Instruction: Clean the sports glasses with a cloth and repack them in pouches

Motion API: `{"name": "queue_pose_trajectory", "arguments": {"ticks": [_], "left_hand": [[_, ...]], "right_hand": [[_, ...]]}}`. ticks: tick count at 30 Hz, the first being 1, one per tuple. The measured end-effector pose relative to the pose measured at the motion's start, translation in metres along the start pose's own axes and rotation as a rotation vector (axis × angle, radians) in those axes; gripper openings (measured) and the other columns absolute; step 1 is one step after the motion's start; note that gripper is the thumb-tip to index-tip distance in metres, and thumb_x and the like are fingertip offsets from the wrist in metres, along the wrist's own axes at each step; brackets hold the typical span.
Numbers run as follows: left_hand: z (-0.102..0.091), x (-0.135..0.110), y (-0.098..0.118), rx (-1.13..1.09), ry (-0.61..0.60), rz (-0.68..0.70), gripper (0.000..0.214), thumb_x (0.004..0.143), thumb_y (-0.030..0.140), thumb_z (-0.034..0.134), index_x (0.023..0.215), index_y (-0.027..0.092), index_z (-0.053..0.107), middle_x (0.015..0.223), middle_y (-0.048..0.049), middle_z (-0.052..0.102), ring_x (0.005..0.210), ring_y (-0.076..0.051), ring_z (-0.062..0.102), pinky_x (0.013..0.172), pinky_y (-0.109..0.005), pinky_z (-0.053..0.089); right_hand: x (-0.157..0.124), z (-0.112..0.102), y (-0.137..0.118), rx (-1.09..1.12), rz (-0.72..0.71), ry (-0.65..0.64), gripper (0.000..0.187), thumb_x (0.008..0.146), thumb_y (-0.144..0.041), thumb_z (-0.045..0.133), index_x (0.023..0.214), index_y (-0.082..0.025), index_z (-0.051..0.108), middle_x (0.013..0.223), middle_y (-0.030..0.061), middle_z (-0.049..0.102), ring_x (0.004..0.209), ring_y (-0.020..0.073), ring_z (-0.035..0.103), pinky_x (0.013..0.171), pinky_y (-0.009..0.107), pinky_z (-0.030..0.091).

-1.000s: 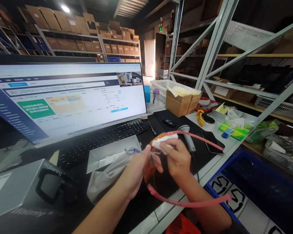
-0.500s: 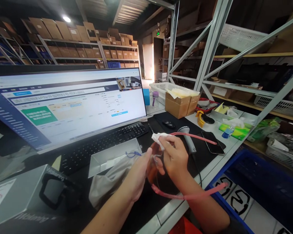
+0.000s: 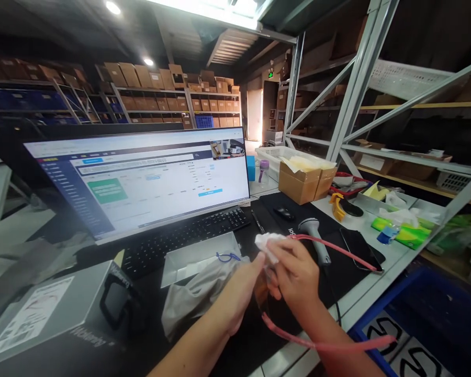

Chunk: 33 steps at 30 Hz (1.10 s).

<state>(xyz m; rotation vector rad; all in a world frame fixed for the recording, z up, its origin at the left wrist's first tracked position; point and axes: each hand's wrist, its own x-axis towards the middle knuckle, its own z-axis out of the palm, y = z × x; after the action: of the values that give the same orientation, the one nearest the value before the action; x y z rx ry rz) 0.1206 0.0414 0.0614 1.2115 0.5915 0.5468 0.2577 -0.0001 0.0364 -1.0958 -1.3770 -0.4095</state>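
Glasses with tinted lenses and pink-red temples (image 3: 339, 247) are held over the desk, temples pointing right. My left hand (image 3: 239, 293) is closed on the frame from the left, fingertips partly hidden. In my right hand (image 3: 299, 275), a crumpled white tissue (image 3: 267, 245) is pinched against the upper part of the glasses. Beside my left forearm lies a grey cloth pouch (image 3: 192, 303) with a blue cord. It touches an open grey box tray (image 3: 180, 260). A grey printed box (image 3: 68, 309) stands at the lower left.
A monitor (image 3: 157, 180) and black keyboard (image 3: 196, 230) stand behind the hands. To the right are a barcode scanner (image 3: 316, 241), phone (image 3: 357, 248), mouse (image 3: 284, 213) and cardboard box (image 3: 298, 183). A blue bin (image 3: 424, 293) sits below the desk edge, near metal shelving (image 3: 355, 78).
The view has tilted up and turned left, so everything sits lower and farther right. Both hands still hold the glasses and tissue, with only a slight shift in the fingers.
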Motion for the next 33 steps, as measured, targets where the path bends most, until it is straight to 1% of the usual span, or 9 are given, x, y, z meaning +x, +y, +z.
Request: {"name": "queue_pose_trajectory", "arguments": {"ticks": [4, 8, 10, 16, 19, 23, 27, 30, 33], "left_hand": [[-0.004, 0.0, -0.001, 0.048, -0.057, 0.05, 0.07, 0.088, 0.078, 0.045, 0.069, 0.014, 0.066, 0.063, -0.0082, 0.066, 0.066, -0.02, 0.063, 0.074, -0.032, 0.046], [0.0, -0.006, 0.003, 0.122, -0.039, 0.045, 0.071, 0.085, 0.08, 0.048, 0.07, 0.013, 0.067, 0.067, -0.0091, 0.067, 0.068, -0.02, 0.061, 0.069, -0.03, 0.043], [0.003, -0.008, 0.003, 0.135, -0.041, 0.074, 0.069, 0.085, 0.079, 0.05, 0.071, 0.014, 0.068, 0.067, -0.008, 0.067, 0.068, -0.02, 0.06, 0.071, -0.03, 0.043], [0.005, -0.007, -0.001, 0.144, -0.065, 0.096, 0.062, 0.091, 0.07, 0.049, 0.073, 0.014, 0.068, 0.068, -0.0064, 0.066, 0.069, -0.019, 0.06, 0.074, -0.03, 0.043], [0.003, -0.007, 0.003, 0.078, -0.098, 0.066, 0.06, 0.089, 0.071, 0.053, 0.076, 0.014, 0.066, 0.071, -0.0067, 0.067, 0.069, -0.018, 0.058, 0.068, -0.028, 0.04], [0.0, -0.008, 0.007, 0.09, -0.076, 0.03, 0.065, 0.086, 0.077, 0.051, 0.078, 0.013, 0.066, 0.07, -0.0076, 0.067, 0.067, -0.017, 0.056, 0.063, -0.026, 0.036], [-0.004, -0.006, 0.01, 0.064, -0.027, 0.05, 0.067, 0.085, 0.078, 0.05, 0.075, 0.014, 0.066, 0.069, -0.0065, 0.066, 0.069, -0.017, 0.056, 0.068, -0.027, 0.04], [-0.005, -0.004, 0.012, 0.014, -0.032, 0.081, 0.066, 0.085, 0.078, 0.053, 0.072, 0.014, 0.065, 0.068, -0.0058, 0.065, 0.072, -0.018, 0.057, 0.072, -0.026, 0.042], [-0.004, -0.005, 0.014, -0.005, -0.045, 0.036, 0.069, 0.081, 0.081, 0.054, 0.072, 0.014, 0.066, 0.067, -0.0066, 0.066, 0.066, -0.016, 0.055, 0.064, -0.024, 0.04]], "right_hand": [[-0.002, -0.004, -0.007, 0.335, 0.105, -0.187, 0.047, 0.085, 0.003, 0.046, 0.106, -0.026, 0.076, 0.1, 0.0052, 0.066, 0.059, 0.0096, 0.063, 0.045, 0.021, 0.053], [0.011, -0.02, -0.01, 0.244, -0.06, -0.265, 0.037, 0.088, 0.001, 0.051, 0.1, -0.023, 0.076, 0.095, 0.0061, 0.07, 0.085, 0.018, 0.068, 0.07, 0.033, 0.059], [0.017, -0.026, -0.013, 0.227, -0.1, -0.281, 0.033, 0.09, 0.0, 0.052, 0.099, -0.022, 0.075, 0.095, 0.0064, 0.071, 0.088, 0.0181, 0.067, 0.074, 0.034, 0.058], [0.017, -0.032, -0.013, 0.172, -0.251, -0.286, 0.024, 0.093, -0.003, 0.053, 0.097, -0.019, 0.071, 0.091, 0.0063, 0.071, 0.084, 0.0176, 0.065, 0.073, 0.034, 0.058], [0.009, -0.032, -0.002, -0.074, -0.287, -0.134, 0.031, 0.09, 0.001, 0.056, 0.11, -0.018, 0.07, 0.099, 0.0091, 0.073, 0.095, 0.0214, 0.067, 0.08, 0.036, 0.059], [-0.004, -0.027, 0.009, -0.305, -0.174, 0.064, 0.043, 0.087, 0.008, 0.051, 0.115, -0.017, 0.071, 0.103, 0.0114, 0.069, 0.099, 0.0224, 0.065, 0.083, 0.037, 0.057], [-0.014, -0.017, 0.006, -0.097, -0.057, -0.091, 0.043, 0.089, 0.004, 0.048, 0.117, -0.02, 0.069, 0.103, 0.0104, 0.066, 0.096, 0.0206, 0.064, 0.08, 0.036, 0.058], [-0.016, -0.013, 0.006, 0.017, -0.116, -0.213, 0.044, 0.09, 0.002, 0.049, 0.123, -0.022, 0.066, 0.106, 0.01, 0.066, 0.099, 0.0205, 0.064, 0.082, 0.036, 0.059], [-0.011, -0.015, 0.011, -0.084, -0.214, -0.181, 0.05, 0.09, 0.002, 0.05, 0.132, -0.022, 0.061, 0.108, 0.0116, 0.066, 0.101, 0.0233, 0.063, 0.083, 0.039, 0.059]]}}
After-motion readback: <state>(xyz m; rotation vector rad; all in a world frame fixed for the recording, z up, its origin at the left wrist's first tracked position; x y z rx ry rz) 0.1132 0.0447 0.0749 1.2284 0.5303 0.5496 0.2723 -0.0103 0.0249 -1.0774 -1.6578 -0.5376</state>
